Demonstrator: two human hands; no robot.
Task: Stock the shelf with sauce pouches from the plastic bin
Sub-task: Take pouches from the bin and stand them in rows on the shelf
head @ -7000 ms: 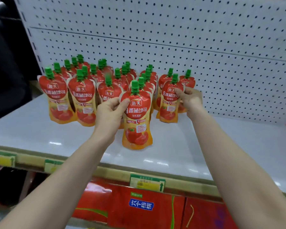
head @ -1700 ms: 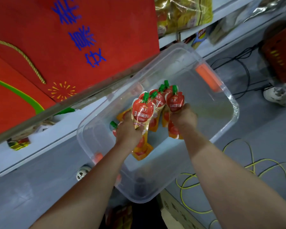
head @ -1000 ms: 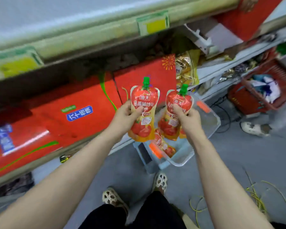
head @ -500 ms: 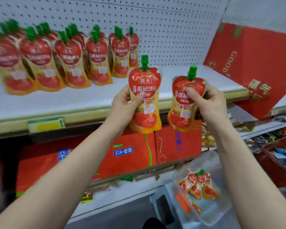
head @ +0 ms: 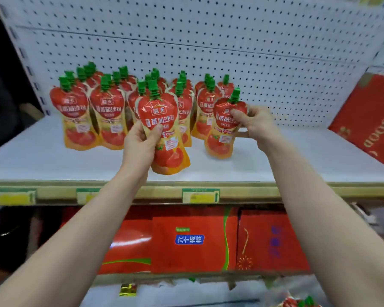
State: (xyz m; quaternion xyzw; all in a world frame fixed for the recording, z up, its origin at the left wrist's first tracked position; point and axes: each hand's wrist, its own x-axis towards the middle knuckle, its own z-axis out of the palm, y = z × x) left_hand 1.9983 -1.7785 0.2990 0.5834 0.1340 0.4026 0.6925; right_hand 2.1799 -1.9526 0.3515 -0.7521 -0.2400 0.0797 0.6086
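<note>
My left hand [head: 140, 147] grips a red and orange sauce pouch [head: 164, 134] with a green cap, held upright over the front of the white shelf [head: 297, 160]. My right hand [head: 255, 122] pinches the top of a second sauce pouch [head: 222, 129], whose base is at the shelf surface just right of the stocked rows. Several matching pouches [head: 106, 116] stand in rows at the back left of the shelf. The plastic bin shows only as a sliver with pouches [head: 297, 303] at the bottom edge.
A white pegboard wall [head: 208, 41] backs the shelf. A red box [head: 368, 120] leans at the right end. The shelf's front rail carries price tags [head: 201, 196]. Red gift boxes [head: 193, 240] fill the shelf below.
Both hands have lifted their pouches from in front of the shelf edge to over the shelf. The right pouch now reaches the shelf surface beside the rows. The view has tilted up, away from the bin.
</note>
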